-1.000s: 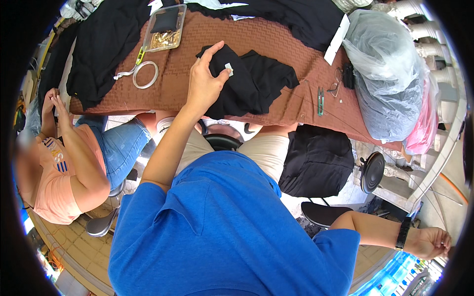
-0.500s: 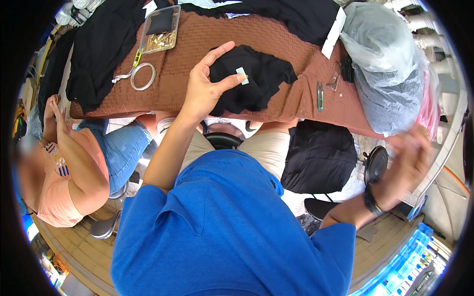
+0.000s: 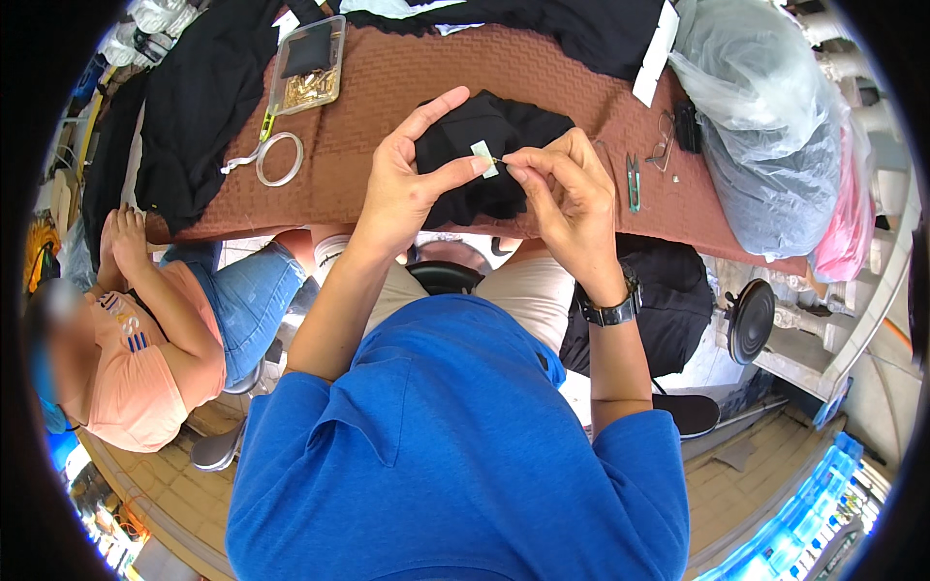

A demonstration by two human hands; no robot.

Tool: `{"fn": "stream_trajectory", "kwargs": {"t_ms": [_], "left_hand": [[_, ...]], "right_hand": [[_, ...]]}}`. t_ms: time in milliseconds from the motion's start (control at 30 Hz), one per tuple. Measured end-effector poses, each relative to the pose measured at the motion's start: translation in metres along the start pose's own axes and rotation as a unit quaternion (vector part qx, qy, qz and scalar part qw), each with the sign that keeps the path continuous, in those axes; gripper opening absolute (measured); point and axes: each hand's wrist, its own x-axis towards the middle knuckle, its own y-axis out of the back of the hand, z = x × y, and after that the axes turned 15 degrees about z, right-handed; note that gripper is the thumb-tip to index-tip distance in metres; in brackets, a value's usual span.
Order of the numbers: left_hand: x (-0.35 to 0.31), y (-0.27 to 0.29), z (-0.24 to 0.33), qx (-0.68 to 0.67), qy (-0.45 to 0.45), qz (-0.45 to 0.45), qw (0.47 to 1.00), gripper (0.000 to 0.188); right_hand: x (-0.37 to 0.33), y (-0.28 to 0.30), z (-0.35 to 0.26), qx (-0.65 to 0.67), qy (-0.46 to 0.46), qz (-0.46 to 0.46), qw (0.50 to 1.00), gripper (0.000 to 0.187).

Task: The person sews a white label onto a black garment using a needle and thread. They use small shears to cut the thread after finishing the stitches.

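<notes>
A crumpled black garment [image 3: 472, 131] lies at the near edge of the table. My left hand [image 3: 412, 179] grips it, fingers behind the cloth, index finger raised, thumb pressing a small pale green tag [image 3: 484, 158] against its front. Coming from the other side, my right hand [image 3: 572, 194] is closed in a pinch at the tag's right edge. Between thumb and index finger it holds a thin gold-coloured pin [image 3: 498, 161], which meets the tag; whether it passes through the cloth is too small to tell.
On the brown-covered table [image 3: 387, 73] are a clear box [image 3: 312, 89] of gold pieces, a tape roll [image 3: 280, 159], green thread snips [image 3: 634, 184] and glasses [image 3: 665, 140]. Bagged goods [image 3: 765, 145] stand right. Black garments [image 3: 199, 116] lie left, near a seated person [image 3: 155, 358].
My right hand has come in from the far right to the tag, now pinching the gold pin. The left hand keeps its hold on the garment. The co-worker's hands have lowered.
</notes>
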Motion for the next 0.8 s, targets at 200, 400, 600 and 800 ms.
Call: {"fn": "stream_trajectory", "kwargs": {"t_ms": [200, 400, 600, 800], "left_hand": [[0.0030, -0.0002, -0.0031, 0.010, -0.007, 0.001, 1.000, 0.067], [0.0043, -0.0017, -0.0028, 0.017, -0.003, 0.006, 1.000, 0.066], [0.0046, -0.0013, -0.0024, 0.019, 0.006, 0.009, 1.000, 0.067], [0.0055, -0.0006, -0.0028, 0.023, 0.001, 0.001, 1.000, 0.066]], "right_hand": [[0.0036, 0.0025, 0.0014, -0.029, 0.030, -0.004, 0.999, 0.022], [0.0029, 0.0000, 0.0063, -0.017, 0.023, -0.002, 1.000, 0.023], [0.0035, -0.0010, 0.0061, -0.011, 0.014, -0.004, 1.000, 0.023], [0.0035, -0.0011, 0.0076, -0.005, 0.004, -0.001, 1.000, 0.021]]}}
